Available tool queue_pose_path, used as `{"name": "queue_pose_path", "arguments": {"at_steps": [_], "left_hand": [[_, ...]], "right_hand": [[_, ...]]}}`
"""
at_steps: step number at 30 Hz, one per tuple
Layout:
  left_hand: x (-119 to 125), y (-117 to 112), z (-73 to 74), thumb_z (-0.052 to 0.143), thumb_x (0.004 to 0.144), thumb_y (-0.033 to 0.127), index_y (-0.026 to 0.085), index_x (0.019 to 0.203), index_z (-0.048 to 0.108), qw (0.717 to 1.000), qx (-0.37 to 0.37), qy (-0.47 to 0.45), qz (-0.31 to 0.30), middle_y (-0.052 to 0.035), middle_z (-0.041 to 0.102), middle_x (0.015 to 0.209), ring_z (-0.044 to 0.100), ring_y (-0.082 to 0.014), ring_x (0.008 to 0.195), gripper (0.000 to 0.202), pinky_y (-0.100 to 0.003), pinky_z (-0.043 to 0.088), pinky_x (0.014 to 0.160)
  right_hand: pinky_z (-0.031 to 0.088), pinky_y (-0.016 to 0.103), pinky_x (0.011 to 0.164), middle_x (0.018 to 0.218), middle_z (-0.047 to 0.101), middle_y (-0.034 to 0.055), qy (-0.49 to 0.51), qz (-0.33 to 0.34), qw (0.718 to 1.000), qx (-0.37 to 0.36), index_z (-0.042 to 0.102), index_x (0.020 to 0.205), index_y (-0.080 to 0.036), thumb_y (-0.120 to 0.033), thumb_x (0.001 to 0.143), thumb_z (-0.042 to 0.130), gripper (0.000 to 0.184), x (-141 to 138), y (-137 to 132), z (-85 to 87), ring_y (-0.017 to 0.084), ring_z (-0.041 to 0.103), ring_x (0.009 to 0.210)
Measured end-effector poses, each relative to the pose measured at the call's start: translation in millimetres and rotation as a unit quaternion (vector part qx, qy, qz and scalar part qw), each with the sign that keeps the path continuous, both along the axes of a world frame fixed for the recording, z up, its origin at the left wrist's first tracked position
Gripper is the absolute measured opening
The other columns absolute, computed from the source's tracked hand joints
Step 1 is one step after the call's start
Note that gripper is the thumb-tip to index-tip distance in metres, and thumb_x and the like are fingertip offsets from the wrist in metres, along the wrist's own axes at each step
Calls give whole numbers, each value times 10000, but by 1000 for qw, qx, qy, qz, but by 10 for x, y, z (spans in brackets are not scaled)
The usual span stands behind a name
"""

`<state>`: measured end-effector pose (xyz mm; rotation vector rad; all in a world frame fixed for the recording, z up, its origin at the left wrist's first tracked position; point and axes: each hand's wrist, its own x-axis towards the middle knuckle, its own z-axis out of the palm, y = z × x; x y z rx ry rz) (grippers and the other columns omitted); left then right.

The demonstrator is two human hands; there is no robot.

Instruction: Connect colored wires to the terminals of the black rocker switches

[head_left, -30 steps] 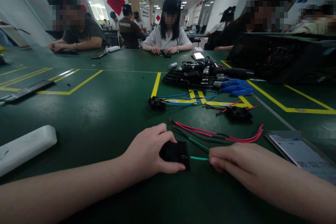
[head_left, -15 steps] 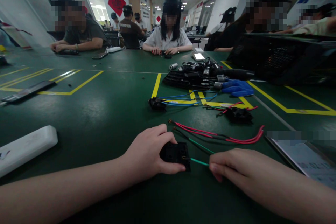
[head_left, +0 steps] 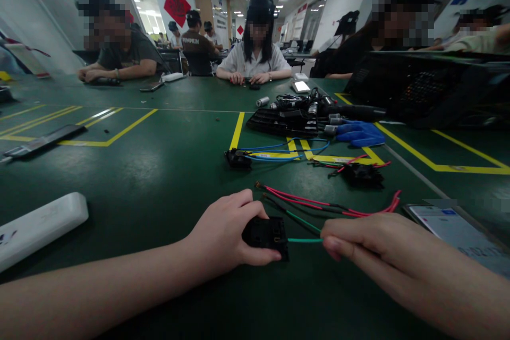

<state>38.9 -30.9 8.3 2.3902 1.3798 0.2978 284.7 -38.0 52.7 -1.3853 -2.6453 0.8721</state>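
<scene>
The left hand (head_left: 225, 228) is clamped on the block (head_left: 266, 239), the right hand (head_left: 368, 247) pinches the green wire (head_left: 305, 240), so best work straight.

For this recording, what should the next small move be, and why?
Perhaps a light tug on the green wire: the left hand grips the black block, the right hand pinches the wire, which runs straight to the block, but whether it is firmly seated cannot be seen.
</scene>
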Motion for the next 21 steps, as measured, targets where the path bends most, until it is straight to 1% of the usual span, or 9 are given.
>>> {"name": "queue_pose_path", "arguments": {"at_steps": [2, 6, 8, 12, 17, 21], "left_hand": [[-1, 0, -2, 812, 689, 519, 206, 910, 653, 1000, 0, 3, 1, -6, 544, 900, 571, -211, 811, 415, -315, 445, 671], [-3, 3, -8, 802, 690, 534, 204, 913, 655, 1000, 3, 2, -1, -7, 549, 903, 574, -209, 807, 424, -318, 453, 679], [-2, 3, -10, 802, 692, 533, 205, 915, 655, 1000, 5, -1, -2, -7, 551, 901, 575, -209, 806, 423, -318, 452, 676], [1, -2, -11, 816, 684, 522, 202, 909, 652, 1000, 1, -4, -2, -8, 546, 889, 573, -215, 801, 424, -323, 449, 673], [0, -5, -13, 813, 685, 537, 200, 927, 651, 1000, 3, -3, -3, -10, 535, 896, 571, -220, 799, 445, -333, 452, 678], [3, 0, -14, 808, 687, 548, 200, 927, 650, 1000, 9, 6, -4, -9, 532, 889, 569, -218, 795, 451, -334, 459, 686]], "right_hand": [[335, 282, 551, 643, 597, -1, -14, -8, 1000, -7, 490, 673, -232, -320, 955, 386, 313, 7, 3, -31, 165, 552, 591], [336, 285, 553, 667, 622, 5, -72, -34, 994, -71, 517, 678, -230, -338, 946, 419, 305, -2, 22, -126, 180, 574, 620], [344, 290, 566, 687, 636, 13, -92, -40, 991, -88, 530, 682, -228, -343, 945, 417, 308, -21, 23, -152, 190, 586, 645], [363, 288, 584, 705, 642, 7, -93, -38, 991, -87, 549, 708, -235, -355, 951, 398, 310, -20, 6, -117, 186, 597, 659], [357, 278, 548, 658, 615, -6, -43, -12, 998, -48, 544, 702, -244, -404, 965, 385, 347, 37, -31, -16, 163, 577, 601], [361, 287, 554, 668, 644, -3, -22, 6, 999, -40, 555, 696, -248, -383, 971, 382, 353, 35, -35, 24, 167, 599, 608]]}}
